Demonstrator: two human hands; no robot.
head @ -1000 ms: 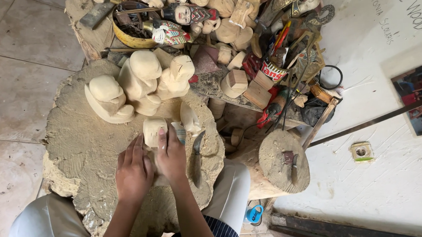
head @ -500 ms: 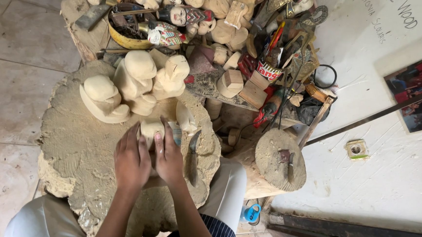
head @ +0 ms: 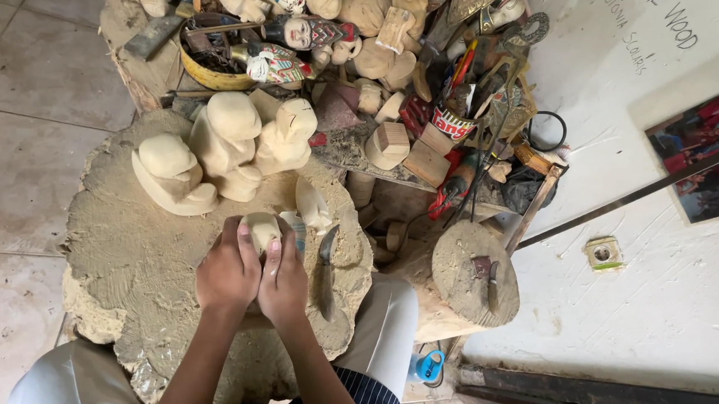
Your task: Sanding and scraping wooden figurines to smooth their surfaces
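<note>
Gripping a small pale rounded block of carved wood, both hands are closed around it right in the middle of a big rough, chip-scarred wooden stump slab that sits between the person's knees. The left hand wraps the left side of the piece and the right hand presses in from the right, fingers curled tight, so the block only peeks out above the knuckles. Can't tell if there's a tool tucked in either palm.

Just right of the hands a dark-bladed carving knife lies flat on the stump, pointing away from the person. A small pale wood offcut stands just beyond it.

Further up the slab there's a cluster of unpainted pale wooden figures, roughly shaped with rounded heads, touching each other. Behind those sits a yellow bowl full of tools, plus a painted carved figure and loads more blank carvings piled up. Off to the right, a smaller round stump has a little chisel lying on it, near a white wall.
</note>
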